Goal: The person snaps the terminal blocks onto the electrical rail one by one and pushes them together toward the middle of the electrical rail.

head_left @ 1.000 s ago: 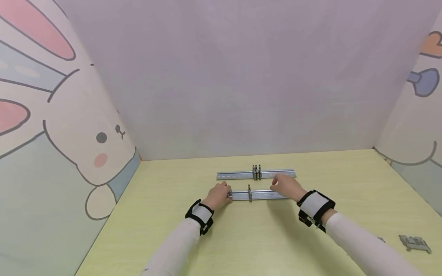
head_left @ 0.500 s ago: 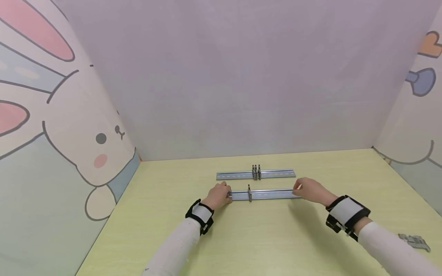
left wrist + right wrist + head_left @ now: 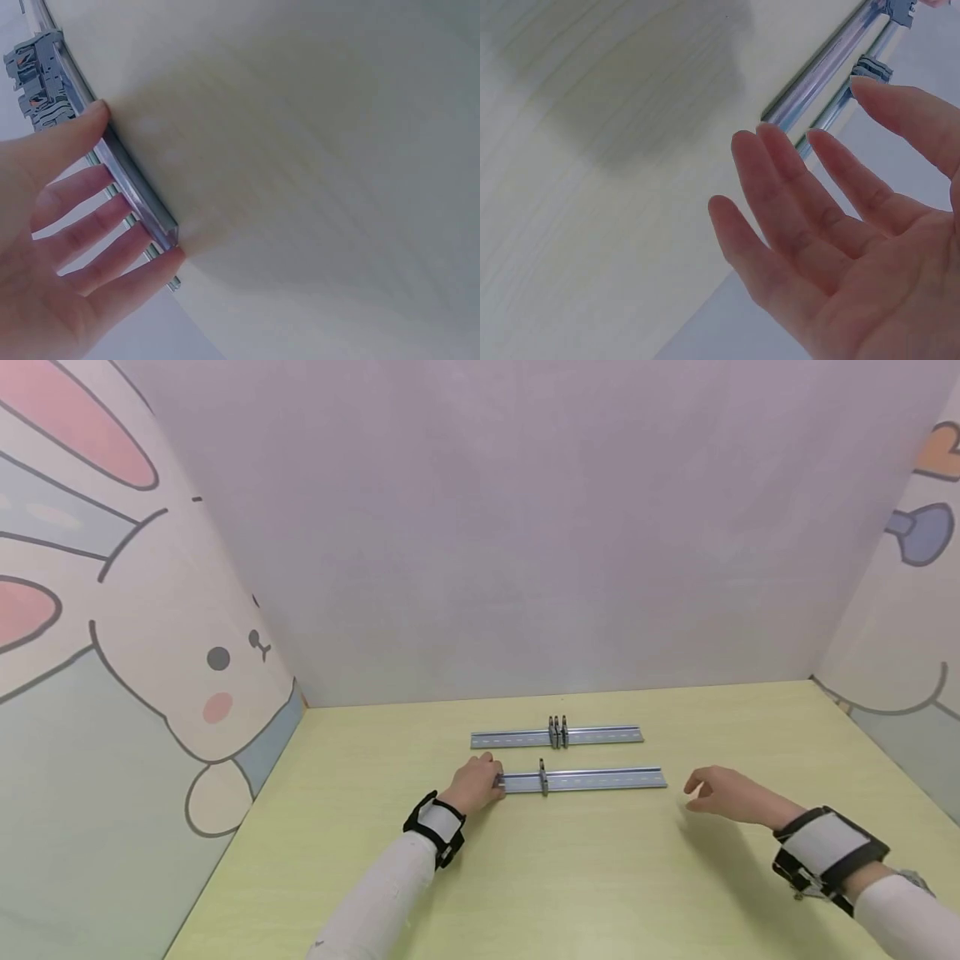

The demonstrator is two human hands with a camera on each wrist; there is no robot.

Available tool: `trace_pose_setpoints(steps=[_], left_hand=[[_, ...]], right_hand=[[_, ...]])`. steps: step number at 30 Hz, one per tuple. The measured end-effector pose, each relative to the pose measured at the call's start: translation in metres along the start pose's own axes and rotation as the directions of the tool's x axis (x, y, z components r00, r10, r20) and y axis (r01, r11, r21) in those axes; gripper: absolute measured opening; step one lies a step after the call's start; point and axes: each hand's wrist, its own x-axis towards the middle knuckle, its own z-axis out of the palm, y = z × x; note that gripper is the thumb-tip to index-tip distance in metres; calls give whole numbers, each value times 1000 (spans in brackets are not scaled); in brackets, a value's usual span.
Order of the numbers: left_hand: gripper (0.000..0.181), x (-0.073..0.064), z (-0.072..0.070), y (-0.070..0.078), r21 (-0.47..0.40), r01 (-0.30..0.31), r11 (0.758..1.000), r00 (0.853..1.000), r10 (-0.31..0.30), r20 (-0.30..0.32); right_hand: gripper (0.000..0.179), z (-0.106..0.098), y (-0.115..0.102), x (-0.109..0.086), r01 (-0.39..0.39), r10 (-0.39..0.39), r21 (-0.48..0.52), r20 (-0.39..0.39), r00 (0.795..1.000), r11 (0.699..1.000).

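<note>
The nearer metal DIN rail [image 3: 600, 779] lies across the table with one grey terminal block [image 3: 543, 777] standing on it, left of its middle. My left hand [image 3: 474, 783] holds this rail's left end. In the left wrist view its thumb lies along one side of the rail [image 3: 139, 187], its fingers along the other, below the terminal block [image 3: 39, 81]. Beyond the rail's right end, my right hand [image 3: 731, 795] hovers over the table, holding nothing. The right wrist view shows its fingers [image 3: 795, 217] loosely bent and spread.
Behind lies a second DIN rail [image 3: 510, 740], carrying 3 terminal blocks [image 3: 558, 732] close together. A loose grey piece [image 3: 917, 882] on the table [image 3: 585, 877] is mostly covered by my right forearm. A pale wall [image 3: 555, 543] rises at the table's back edge.
My right hand has moved right along the nearer rail and off past its end, uncovering that end. My left hand stays at the left end.
</note>
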Motion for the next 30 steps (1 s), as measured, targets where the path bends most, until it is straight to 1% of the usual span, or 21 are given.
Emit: trace_pose_setpoints(steps=[6, 11, 15, 23, 30], left_hand=[[25, 1, 0, 0, 7, 4, 1000, 1000, -4, -2], [25, 1, 2, -1, 5, -1, 1000, 1000, 1, -5], [25, 1, 1, -1, 4, 1, 1000, 1000, -1, -2], [24, 0, 0, 1, -8, 7, 1000, 1000, -7, 11], [25, -1, -1, 1, -2, 3, 1000, 1000, -3, 12]], right_hand=[[27, -7, 15, -15, 38, -38, -21, 25, 999, 999], [28, -13, 24, -26, 57, -57, -33, 26, 998, 998], [31, -15, 30, -33, 51, -50, -32, 38, 998, 998], [36, -13, 42, -48, -9, 14, -44, 105, 994, 999], [35, -5, 52, -58, -3, 17, -106, 129, 992, 994]])
